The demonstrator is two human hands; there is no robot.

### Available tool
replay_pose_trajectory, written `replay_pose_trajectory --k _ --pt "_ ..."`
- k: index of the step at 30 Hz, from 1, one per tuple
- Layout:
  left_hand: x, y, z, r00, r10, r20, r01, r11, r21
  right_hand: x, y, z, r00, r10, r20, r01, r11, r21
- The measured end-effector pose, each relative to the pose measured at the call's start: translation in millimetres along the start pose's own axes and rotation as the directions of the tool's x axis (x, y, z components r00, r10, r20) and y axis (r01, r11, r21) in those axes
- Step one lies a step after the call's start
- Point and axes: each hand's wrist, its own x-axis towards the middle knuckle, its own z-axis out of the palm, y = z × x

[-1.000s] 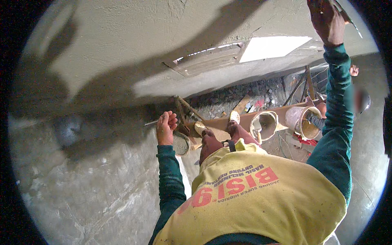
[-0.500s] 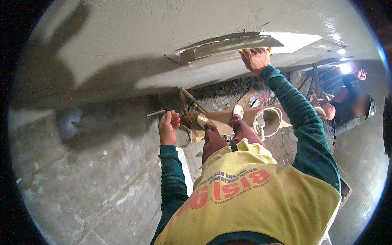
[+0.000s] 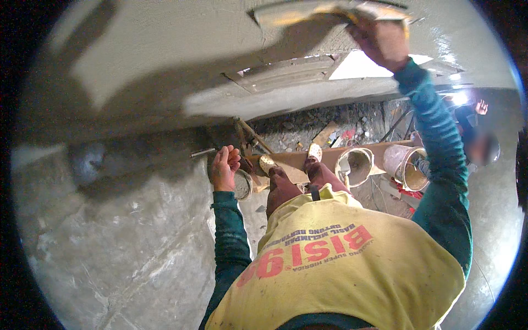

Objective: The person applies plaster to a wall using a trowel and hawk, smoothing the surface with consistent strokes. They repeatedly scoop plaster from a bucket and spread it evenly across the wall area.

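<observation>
My right hand (image 3: 386,45) reaches up at the wall, fingers closed around a plastering trowel (image 3: 300,13) with a long flat blade and yellow at its grip. Motion blurs the tool, and whether its blade touches the grey plastered wall (image 3: 181,33) cannot be told. Under it, a long narrow recess (image 3: 291,72) runs along the wall, with a bright white patch (image 3: 360,66) at its right part. Lower on the left, my left hand (image 3: 224,168) has its fingers curled in. A thin pale bar (image 3: 202,153) shows beside it; what the fingers hold is hidden.
I stand on a wooden plank (image 3: 291,159). Along it are a mortar bucket (image 3: 242,184) near my left hand, another bucket (image 3: 357,168) and a larger pail (image 3: 404,165). Rubble (image 3: 297,132) lies beyond. Another person (image 3: 478,137) is at the far right, near a bright lamp (image 3: 459,98).
My right hand has lifted the trowel from the recess to higher on the wall, slightly rightward. The left hand has barely shifted. A pail on the right has come into fuller view.
</observation>
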Motion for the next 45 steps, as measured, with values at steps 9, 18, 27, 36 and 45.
replay_pose_trajectory --k 9,18,27,36,45 --pt "7.6 -10.3 -11.2 1.0 -0.001 -0.003 0.001 0.999 -0.052 2.3 -2.1 -97.3 0.994 -0.1 -0.042 0.106 0.976 0.191" --pt "6.7 -3.5 -3.5 0.996 0.052 0.069 -0.045 0.993 -0.105 -32.2 -88.0 132.4 0.943 -0.202 -0.266 0.185 0.979 -0.089" --pt "35.4 -9.1 -8.4 0.981 0.156 0.111 -0.139 0.979 -0.149 53.8 -82.2 -80.8 0.897 -0.047 -0.439 0.037 0.999 -0.032" --pt "26.2 11.6 1.4 0.984 0.152 0.09 -0.135 0.975 -0.174 46.5 89.1 -217.4 0.672 0.361 -0.647 0.131 0.801 0.584" --pt "12.8 25.5 -2.1 0.991 0.095 0.091 -0.079 0.984 -0.158 -53.1 38.4 -5.7 0.897 -0.042 -0.44 -0.06 0.975 -0.215"
